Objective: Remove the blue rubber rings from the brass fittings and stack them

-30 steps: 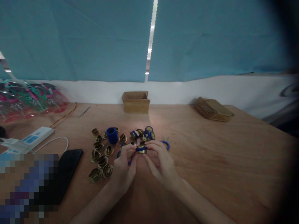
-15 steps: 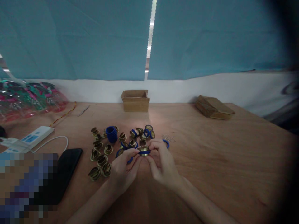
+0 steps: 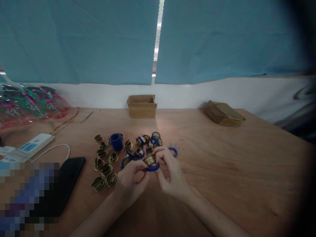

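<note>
Between my two hands is a round brass fitting [image 3: 149, 160] with a blue ring [image 3: 153, 168] round its lower edge. My left hand [image 3: 129, 181] pinches it from the left with thumb and fingers. From the right, the fingers of my right hand [image 3: 171, 171] close on the same piece. Just beyond my hands lie several brass fittings with blue rings [image 3: 139, 152], some partly hidden by my fingers. A loose blue ring [image 3: 173, 151] rests past my right hand. Left of my hands are several bare brass fittings [image 3: 106, 170] and a stack of blue rings [image 3: 116, 142].
An open cardboard box [image 3: 142, 110] and a closed one [image 3: 224, 113] stand at the back. Small clear bits [image 3: 176, 145] lie right of the fittings. At left are a black phone [image 3: 72, 181], a power strip [image 3: 37, 143], a white cable and plastic-wrapped items [image 3: 32, 102].
The brass fitting has tipped in my fingers, so more of its side shows and the blue ring sits lower. Both hands keep their hold; the view has shifted slightly.
</note>
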`<move>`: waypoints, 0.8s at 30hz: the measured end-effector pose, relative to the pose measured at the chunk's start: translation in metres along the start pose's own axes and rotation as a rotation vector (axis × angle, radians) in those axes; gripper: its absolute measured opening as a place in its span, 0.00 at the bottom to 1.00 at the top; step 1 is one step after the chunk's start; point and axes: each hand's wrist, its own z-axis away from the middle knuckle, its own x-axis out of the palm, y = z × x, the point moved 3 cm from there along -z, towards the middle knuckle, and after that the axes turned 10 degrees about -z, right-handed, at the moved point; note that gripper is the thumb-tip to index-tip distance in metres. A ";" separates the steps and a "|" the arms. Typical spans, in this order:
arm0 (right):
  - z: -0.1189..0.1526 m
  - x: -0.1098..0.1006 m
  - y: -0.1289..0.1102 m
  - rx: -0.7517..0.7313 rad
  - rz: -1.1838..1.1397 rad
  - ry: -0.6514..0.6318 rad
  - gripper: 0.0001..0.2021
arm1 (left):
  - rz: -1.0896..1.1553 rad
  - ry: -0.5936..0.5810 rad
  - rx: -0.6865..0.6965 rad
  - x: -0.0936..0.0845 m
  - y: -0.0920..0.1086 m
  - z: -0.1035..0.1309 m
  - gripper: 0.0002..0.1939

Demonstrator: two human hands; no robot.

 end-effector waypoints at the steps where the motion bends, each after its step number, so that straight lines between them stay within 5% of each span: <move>1: 0.000 0.000 0.001 0.022 -0.017 0.002 0.10 | 0.008 -0.017 -0.029 0.001 -0.001 0.000 0.09; 9: -0.007 -0.004 0.015 0.378 -0.481 0.018 0.15 | 0.141 -0.126 -0.399 0.006 -0.013 -0.010 0.05; 15: -0.006 -0.004 0.031 0.641 -0.858 0.142 0.12 | 0.249 -0.154 -0.475 0.008 -0.013 -0.010 0.05; 18: -0.004 -0.001 0.034 0.731 -0.957 0.210 0.14 | 0.206 -0.124 -0.382 0.007 -0.011 -0.008 0.05; 24: -0.002 -0.003 0.049 0.837 -1.048 0.355 0.15 | 0.022 -0.049 0.126 -0.004 -0.002 -0.010 0.07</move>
